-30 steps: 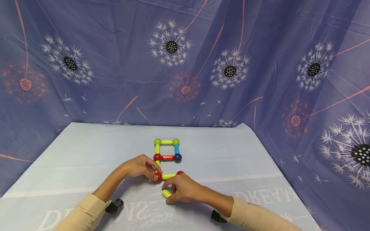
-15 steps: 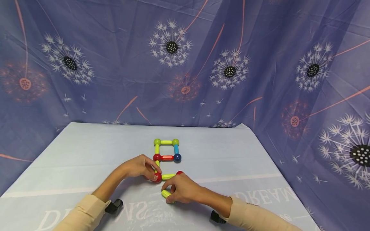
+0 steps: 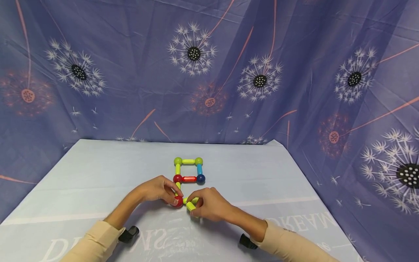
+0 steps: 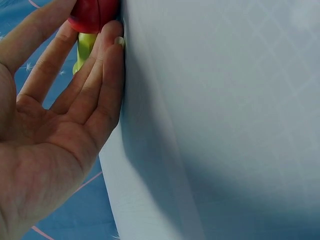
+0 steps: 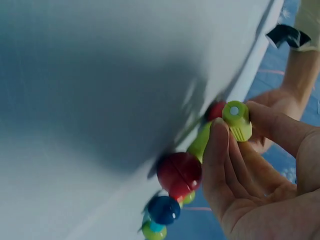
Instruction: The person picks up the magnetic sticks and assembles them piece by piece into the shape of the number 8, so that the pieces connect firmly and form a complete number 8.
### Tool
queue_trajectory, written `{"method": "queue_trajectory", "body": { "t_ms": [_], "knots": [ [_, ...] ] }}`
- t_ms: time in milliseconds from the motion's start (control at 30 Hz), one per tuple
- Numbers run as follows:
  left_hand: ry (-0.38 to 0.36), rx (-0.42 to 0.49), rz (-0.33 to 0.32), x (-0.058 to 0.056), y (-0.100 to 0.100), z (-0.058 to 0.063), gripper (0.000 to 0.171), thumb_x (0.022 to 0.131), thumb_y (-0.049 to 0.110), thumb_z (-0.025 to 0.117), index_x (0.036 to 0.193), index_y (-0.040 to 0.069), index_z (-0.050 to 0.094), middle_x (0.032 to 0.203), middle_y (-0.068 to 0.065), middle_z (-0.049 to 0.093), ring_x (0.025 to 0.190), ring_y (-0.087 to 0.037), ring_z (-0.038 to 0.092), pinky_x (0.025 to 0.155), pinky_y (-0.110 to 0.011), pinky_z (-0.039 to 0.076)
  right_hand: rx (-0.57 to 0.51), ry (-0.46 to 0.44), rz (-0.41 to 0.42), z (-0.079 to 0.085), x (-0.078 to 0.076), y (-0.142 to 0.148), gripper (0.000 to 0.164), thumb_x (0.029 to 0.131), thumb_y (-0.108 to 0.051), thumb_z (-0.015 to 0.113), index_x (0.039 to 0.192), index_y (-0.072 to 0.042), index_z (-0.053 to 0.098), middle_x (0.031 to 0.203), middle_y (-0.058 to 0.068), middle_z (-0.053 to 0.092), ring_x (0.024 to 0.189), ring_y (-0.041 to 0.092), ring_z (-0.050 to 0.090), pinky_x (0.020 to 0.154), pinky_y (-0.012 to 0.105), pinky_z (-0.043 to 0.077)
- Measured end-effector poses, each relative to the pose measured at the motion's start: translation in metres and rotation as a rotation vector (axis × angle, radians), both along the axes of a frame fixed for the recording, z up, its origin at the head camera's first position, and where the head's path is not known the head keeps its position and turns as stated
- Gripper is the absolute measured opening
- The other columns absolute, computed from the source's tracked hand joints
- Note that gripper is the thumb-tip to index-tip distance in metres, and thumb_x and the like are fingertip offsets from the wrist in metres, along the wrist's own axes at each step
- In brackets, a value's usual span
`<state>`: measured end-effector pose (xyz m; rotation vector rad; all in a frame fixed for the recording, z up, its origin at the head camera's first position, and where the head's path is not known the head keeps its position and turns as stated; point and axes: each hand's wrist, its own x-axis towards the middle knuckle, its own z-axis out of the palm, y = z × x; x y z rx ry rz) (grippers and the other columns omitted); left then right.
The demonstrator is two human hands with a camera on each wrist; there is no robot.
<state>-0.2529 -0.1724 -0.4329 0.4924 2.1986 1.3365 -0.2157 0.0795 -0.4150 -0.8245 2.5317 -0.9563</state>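
Observation:
A figure of magnetic balls and rods lies on the table. My left hand holds the red ball at its near left corner, with thumb and fingers around it; the left wrist view shows this red ball too. Between thumb and fingertips my right hand pinches a loose yellow-green rod, whose round end faces the right wrist camera. Behind that rod, a fixed yellow-green rod runs to another red ball, which my right hand hides in the head view.
Beyond my hands is the figure's square: two green balls, a blue rod, a dark blue ball, a red rod and a red ball. Pale cloth covers the table; a patterned curtain hangs behind.
My right hand has moved forward with the loose rod, from in front of the figure's near row to over it, covering the right-hand red ball. The left hand has stayed put.

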Motion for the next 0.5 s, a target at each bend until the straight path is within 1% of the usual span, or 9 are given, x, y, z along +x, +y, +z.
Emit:
{"method": "queue_trajectory", "body": {
  "t_ms": [100,267,367,500],
  "knots": [
    [0.006,0.002,-0.004,0.0,0.0,0.0,0.025,0.08,0.009,0.082,0.104,0.006,0.079,0.086,-0.009,0.076,0.076,-0.013,0.065,0.071,-0.031,0.053,-0.041,0.029,-0.035,0.005,-0.006,0.003,0.033,0.081,-0.011,0.082,0.113,-0.011,0.075,0.075,-0.006,0.073,0.065,0.001,0.064,0.061,0.021,0.052],
    [-0.002,0.01,-0.007,0.0,0.0,0.0,0.025,0.08,0.009,0.083,0.105,0.005,0.079,0.086,-0.009,0.076,0.076,-0.014,0.065,0.071,-0.031,0.053,-0.125,0.061,-0.11,0.009,-0.016,0.008,0.032,0.084,-0.011,0.081,0.115,-0.009,0.074,0.077,-0.001,0.074,0.065,0.011,0.069,0.058,0.025,0.053],
    [-0.011,0.014,-0.004,0.0,0.0,0.0,0.026,0.08,0.009,0.083,0.105,0.005,0.079,0.086,-0.009,0.076,0.076,-0.014,0.066,0.071,-0.031,0.053,-0.161,0.088,-0.163,0.008,-0.021,0.012,0.032,0.085,-0.011,0.08,0.116,-0.011,0.074,0.079,-0.001,0.074,0.069,0.011,0.069,0.06,0.026,0.054],
    [-0.016,0.007,-0.002,-0.001,0.0,-0.001,0.025,0.08,0.009,0.082,0.105,0.006,0.079,0.086,-0.009,0.076,0.077,-0.014,0.065,0.072,-0.031,0.053,-0.197,0.124,-0.228,0.007,-0.027,0.016,0.031,0.086,-0.012,0.079,0.117,-0.013,0.073,0.085,0.0,0.075,0.076,0.01,0.068,0.066,0.028,0.055]
  ]
}}
